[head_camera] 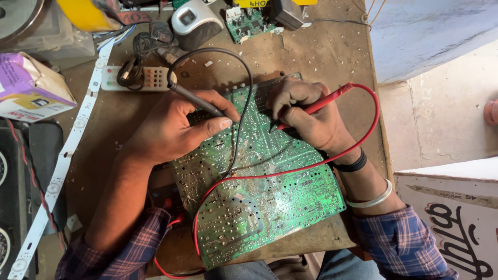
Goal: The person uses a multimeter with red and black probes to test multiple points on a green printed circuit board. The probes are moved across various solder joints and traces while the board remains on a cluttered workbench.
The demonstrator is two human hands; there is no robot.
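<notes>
A large green circuit board lies solder side up on the worn wooden bench. My left hand grips a black test probe, its tip pressed onto the board's upper left area. My right hand pinches a red test probe, tip down on the board's upper middle. The black lead loops above the board; the red lead curves across it toward my lap.
A white LED strip runs diagonally at the left. A small white remote, a grey device and a small green board lie at the back. A cardboard box sits at left, another box at right.
</notes>
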